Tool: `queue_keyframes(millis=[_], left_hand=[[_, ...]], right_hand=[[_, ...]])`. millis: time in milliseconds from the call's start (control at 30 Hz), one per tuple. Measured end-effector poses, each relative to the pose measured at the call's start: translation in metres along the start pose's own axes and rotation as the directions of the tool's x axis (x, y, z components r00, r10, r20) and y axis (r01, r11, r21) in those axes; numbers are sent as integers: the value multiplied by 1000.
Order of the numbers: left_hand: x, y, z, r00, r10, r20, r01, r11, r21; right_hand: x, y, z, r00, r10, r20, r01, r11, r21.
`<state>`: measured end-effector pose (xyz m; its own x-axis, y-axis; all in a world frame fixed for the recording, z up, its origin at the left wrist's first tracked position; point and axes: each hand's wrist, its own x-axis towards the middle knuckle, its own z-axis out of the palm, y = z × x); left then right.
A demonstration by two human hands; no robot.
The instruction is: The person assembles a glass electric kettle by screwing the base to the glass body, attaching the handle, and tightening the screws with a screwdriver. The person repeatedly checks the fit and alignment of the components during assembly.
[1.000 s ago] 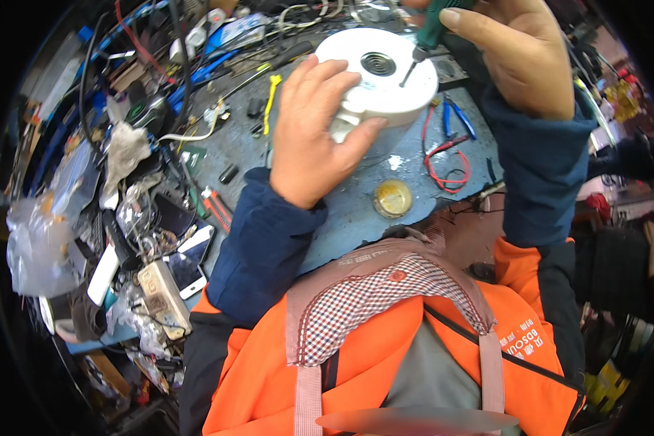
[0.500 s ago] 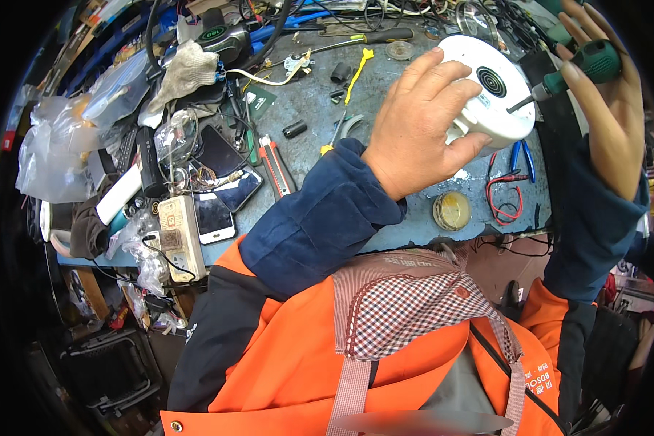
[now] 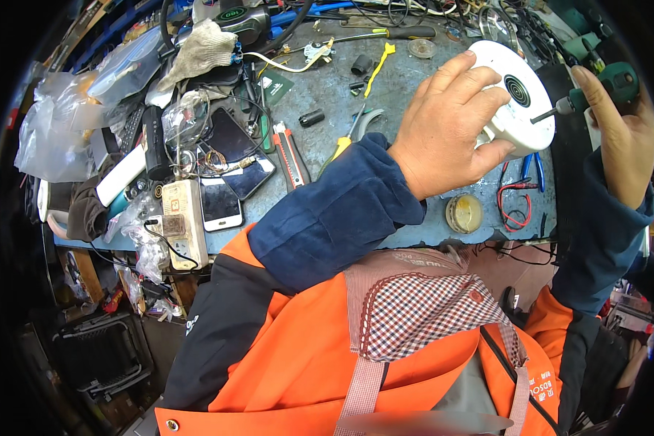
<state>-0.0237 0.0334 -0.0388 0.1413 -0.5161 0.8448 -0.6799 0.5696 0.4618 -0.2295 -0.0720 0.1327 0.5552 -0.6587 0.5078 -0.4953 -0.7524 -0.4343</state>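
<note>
My left hand [image 3: 454,123] grips a white round appliance part [image 3: 534,134] by its near side, fingers over its edge and thumb below. A black ringed disc [image 3: 517,91] sits in the middle of its tilted face. My right hand [image 3: 623,142] holds a dark green screwdriver [image 3: 619,83], thumb along its body; its other fingers are mostly hidden. The grey shaft points left, its tip at the lower right of the white face; I cannot tell whether it sits in a screw.
On the blue bench lie a red utility knife [image 3: 289,154], phones [image 3: 221,203], a yellow-handled tool [image 3: 344,144], a small round tin [image 3: 463,214], red leads [image 3: 514,207] and blue-handled pliers [image 3: 534,173]. A power strip [image 3: 185,218] and plastic bags [image 3: 65,138] crowd the left.
The whole view has shifted, so the bench things sit slightly further right. My right hand's raised, spread fingers have come down, and its thumb now lies along the screwdriver. My left hand keeps its grip.
</note>
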Motion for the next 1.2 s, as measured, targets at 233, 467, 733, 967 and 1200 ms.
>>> queue_keyframes(millis=[233, 467, 733, 967, 1200], left_hand=[[1, 0, 1, 1000, 12, -4, -12, 1000, -6], [3, -2, -2, 999, 20, 34, -21, 1000, 12], [8, 1, -9, 996, 27, 85, -33, 997, 65], [10, 1, -7, 993, 42, 108, -50, 996, 76], [11, 2, -8, 991, 69, 117, -79, 993, 85]], right_hand=[[1, 11, -6, 997, -80, -16, 81, 994, 69], [4, -23, 3, 984, -176, 2, 156, 878, 453], [16, -58, 5, 992, 118, 47, -114, 665, 738], [6, -23, 21, 968, -208, -139, 249, 850, 464], [8, 1, 11, 872, -434, -225, 439, 898, -29]])
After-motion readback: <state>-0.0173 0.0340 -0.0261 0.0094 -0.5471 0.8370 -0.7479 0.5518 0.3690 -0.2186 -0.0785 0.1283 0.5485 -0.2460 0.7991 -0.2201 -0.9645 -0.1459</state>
